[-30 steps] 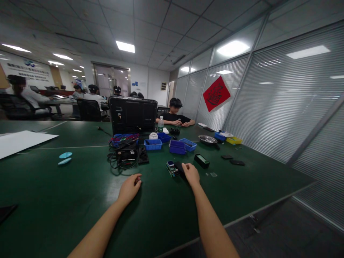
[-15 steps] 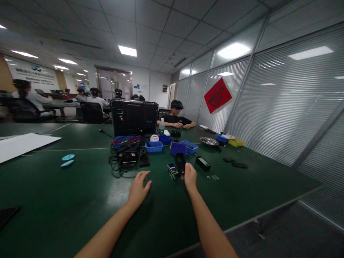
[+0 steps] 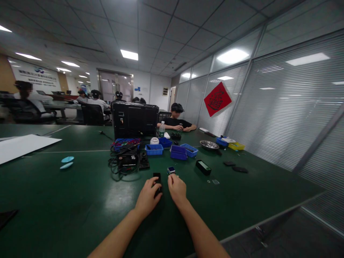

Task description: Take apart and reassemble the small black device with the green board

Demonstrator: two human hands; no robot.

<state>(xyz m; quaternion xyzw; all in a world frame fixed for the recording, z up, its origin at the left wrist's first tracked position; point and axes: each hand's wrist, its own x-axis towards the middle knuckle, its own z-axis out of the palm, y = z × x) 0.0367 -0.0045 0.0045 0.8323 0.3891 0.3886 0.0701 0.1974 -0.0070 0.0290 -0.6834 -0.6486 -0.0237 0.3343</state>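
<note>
My left hand (image 3: 148, 197) grips a slim black plastic case (image 3: 157, 177) at the table surface, fingers on one side and thumb on the other. Just to its right, my right hand (image 3: 177, 189) has its fingers pinched together on the near part of a small circuit board (image 3: 171, 170) with a little screen. The hand covers most of that board. Farther right, a black case with a pale window (image 3: 203, 167) lies on the table, near a small ring (image 3: 208, 181) and a clear flat piece (image 3: 215, 182).
Ahead stand blue bins (image 3: 154, 149), a purple-blue box (image 3: 178, 152), a baseball (image 3: 154, 141) and a bottle (image 3: 162, 129). Tangled cables (image 3: 115, 166) lie left of centre, a metal bowl (image 3: 209, 144) to the right. A person (image 3: 177, 120) sits across the green table (image 3: 88, 200).
The black case has passed from my right hand to my left and moved left and nearer. My right hand has shifted left onto the circuit board.
</note>
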